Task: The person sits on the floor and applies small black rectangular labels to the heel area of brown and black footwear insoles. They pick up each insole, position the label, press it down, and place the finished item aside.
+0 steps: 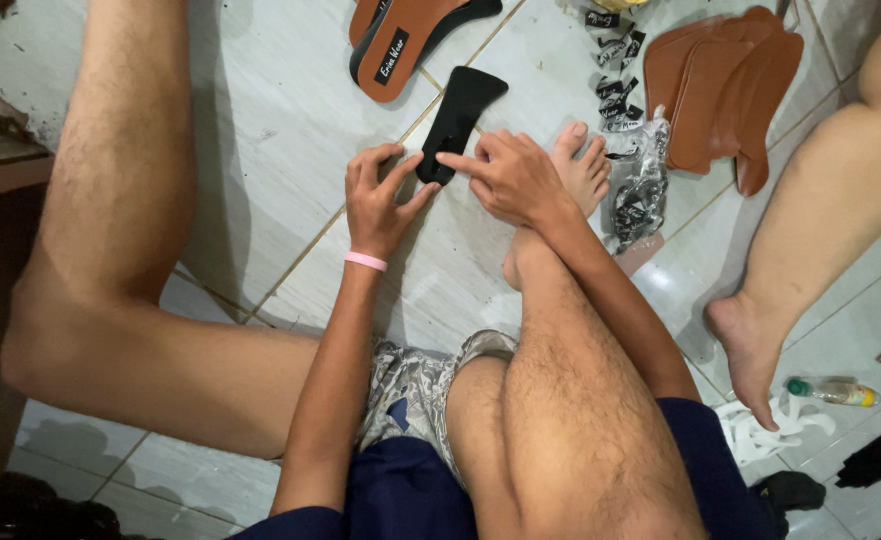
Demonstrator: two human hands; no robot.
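The left hand (378, 200) pinches the narrow end of a flat, matte black sole piece (457, 122) on the glossy tiled floor (260, 130), fingers half curled. The right hand (510, 178) presses its forefinger on that end. Smooth brown insoles (725, 85) lie at 2 o'clock.

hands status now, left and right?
Left hand: fingers pinching the near end of the black sole piece.
Right hand: index finger pressing that piece, not gripping.
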